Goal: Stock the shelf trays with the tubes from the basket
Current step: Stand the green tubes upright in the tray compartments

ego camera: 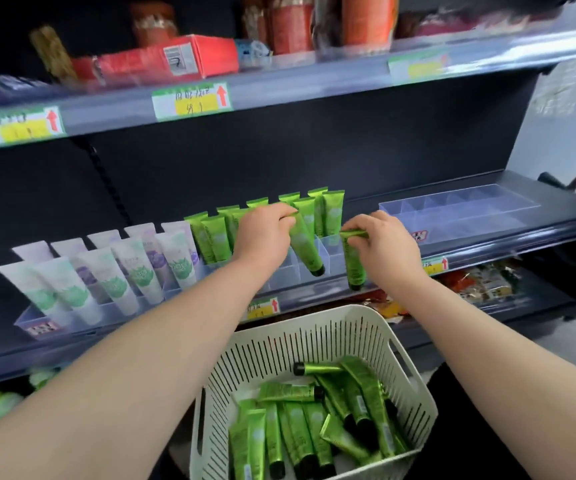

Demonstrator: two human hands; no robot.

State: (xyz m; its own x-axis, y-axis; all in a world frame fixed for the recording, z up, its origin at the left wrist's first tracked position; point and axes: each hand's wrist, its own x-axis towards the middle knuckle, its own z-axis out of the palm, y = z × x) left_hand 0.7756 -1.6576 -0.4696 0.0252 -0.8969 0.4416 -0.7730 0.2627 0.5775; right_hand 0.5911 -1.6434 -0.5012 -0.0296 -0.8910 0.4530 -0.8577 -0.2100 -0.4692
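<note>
While the left hand (262, 233) pinches the crimped top of one green tube (305, 244) between curled fingers and thumb, that tube hangs tilted, black cap down, over a front compartment of the clear divided tray (286, 271) on the middle shelf. The right hand (383, 244) grips a second green tube (354, 265) by its crimped end in the same way; it hangs cap down by the tray's right front corner, its cap level with the shelf edge. More green tubes (210, 237) stand cap down in the tray's back and left compartments. To the left, white tubes (106, 271) with green and purple prints fill another tray (30, 318); their lettering is too blurred to read. A third clear tray (459, 209) sits further right on the same shelf. Below the hands, a white slotted basket (279, 341) holds a loose pile of green tubes (314, 420). Shelf-edge price labels (191, 98) show yellow patches, red up-arrows and handwriting that cannot be made out. A red box (162, 60) lies on the shelf above.
</note>
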